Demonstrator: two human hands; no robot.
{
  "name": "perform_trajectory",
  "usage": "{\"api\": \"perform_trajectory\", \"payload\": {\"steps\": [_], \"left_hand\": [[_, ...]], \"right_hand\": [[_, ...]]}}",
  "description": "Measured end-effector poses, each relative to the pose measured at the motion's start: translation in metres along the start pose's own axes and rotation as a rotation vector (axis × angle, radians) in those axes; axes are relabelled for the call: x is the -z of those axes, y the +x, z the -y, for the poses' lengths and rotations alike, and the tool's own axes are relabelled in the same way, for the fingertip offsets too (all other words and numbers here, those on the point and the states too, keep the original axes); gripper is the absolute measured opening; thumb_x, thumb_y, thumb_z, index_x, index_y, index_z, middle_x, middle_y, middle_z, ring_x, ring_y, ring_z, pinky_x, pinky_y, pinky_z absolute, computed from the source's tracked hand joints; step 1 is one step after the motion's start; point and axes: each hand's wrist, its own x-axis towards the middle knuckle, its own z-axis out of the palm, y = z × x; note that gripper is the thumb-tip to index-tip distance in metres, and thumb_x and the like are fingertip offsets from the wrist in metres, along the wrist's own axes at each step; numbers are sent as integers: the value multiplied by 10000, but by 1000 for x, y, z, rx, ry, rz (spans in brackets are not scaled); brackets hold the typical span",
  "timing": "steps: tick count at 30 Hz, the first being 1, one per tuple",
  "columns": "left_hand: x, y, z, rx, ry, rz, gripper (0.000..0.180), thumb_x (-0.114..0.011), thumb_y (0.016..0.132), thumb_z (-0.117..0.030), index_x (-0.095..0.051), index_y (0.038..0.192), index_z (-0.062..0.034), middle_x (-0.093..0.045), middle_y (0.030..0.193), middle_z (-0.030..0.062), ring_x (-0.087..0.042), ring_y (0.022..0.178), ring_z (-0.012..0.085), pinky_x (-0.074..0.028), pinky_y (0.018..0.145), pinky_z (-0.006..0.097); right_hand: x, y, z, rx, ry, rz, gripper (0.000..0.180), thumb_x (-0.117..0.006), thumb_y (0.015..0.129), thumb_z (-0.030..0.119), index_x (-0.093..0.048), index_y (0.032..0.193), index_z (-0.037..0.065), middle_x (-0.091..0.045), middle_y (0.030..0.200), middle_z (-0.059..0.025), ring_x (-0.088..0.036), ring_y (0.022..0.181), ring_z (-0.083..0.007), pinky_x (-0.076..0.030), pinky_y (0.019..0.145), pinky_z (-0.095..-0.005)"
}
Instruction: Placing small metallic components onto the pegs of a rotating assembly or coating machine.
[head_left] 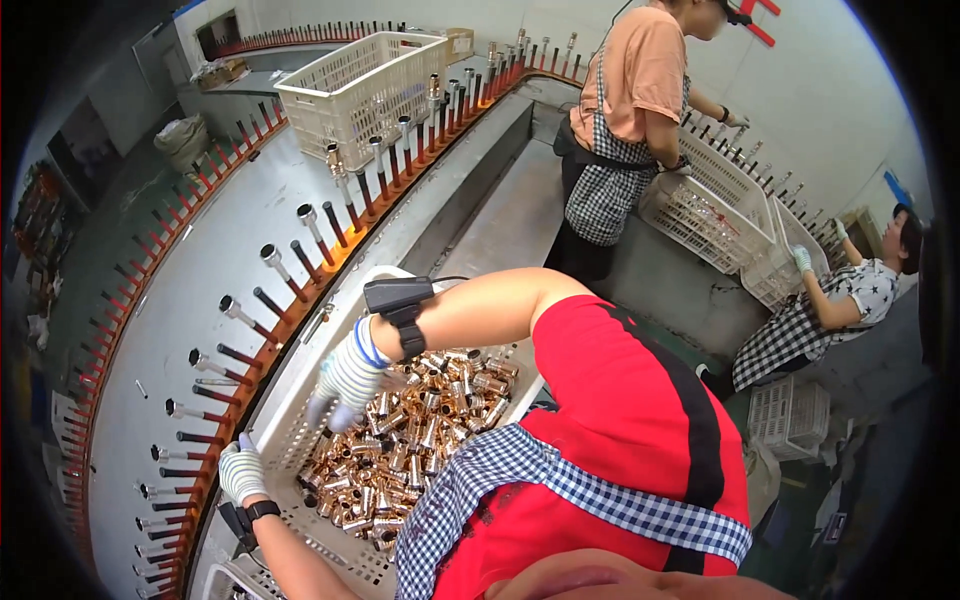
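1. Right hand (352,378): fingers blurred (whether they grip one of the metal fittings (405,460), I cannot tell).
2. White crate (290,440): near right side hidden behind the checked apron (470,475).
3. Near left basket (222,583): cut off by the lower edge.

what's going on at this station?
A person's gloved right hand hangs over a white plastic crate of gold-and-silver metal sleeves; whether it holds one is unclear. The gloved left hand is at the edge of a curved line of upright rods, many of the nearer ones topped with metal pieces. Two co-workers, one in an orange shirt, stand by other crates beyond.
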Motion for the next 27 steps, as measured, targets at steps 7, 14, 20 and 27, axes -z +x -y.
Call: {"api": "perform_trajectory", "payload": {"steps": [7,14,20,27], "left_hand": [[7,-6,-3,2,-30,-5,533,-481,975,-478,-740,1077,-23,-702,1084,232,-675,1005,393,-527,879,453],[15,-6,-19,7,-12,-31,517,-489,967,-468,-748,1057,-30,-705,1066,232,-675,998,388,-525,872,455],[40,-34,-10,89,9,-45,511,-500,958,-467,-747,1063,-33,-710,1075,217,-683,998,376,-532,871,450],[40,-18,-30,50,41,1,523,-479,965,-471,-731,1117,-39,-696,1123,216,-666,1059,376,-525,913,441]], "right_hand": [[98,25,-95,-268,-836,-1029,611,-608,866,365,-471,1441,208,-587,1289,-208,-636,1052,-371,-460,980,-532],[152,74,-204,-961,-1160,-876,125,-638,775,150,-747,728,111,-650,624,-33,-656,602,-307,-523,564,-483],[163,123,-155,-572,-645,-524,287,-577,860,381,-685,806,121,-698,785,-85,-691,729,-263,-509,589,-372],[146,144,-117,-824,-858,-244,188,-723,788,214,-773,931,102,-710,740,-45,-683,570,-278,-506,401,-495]]}}
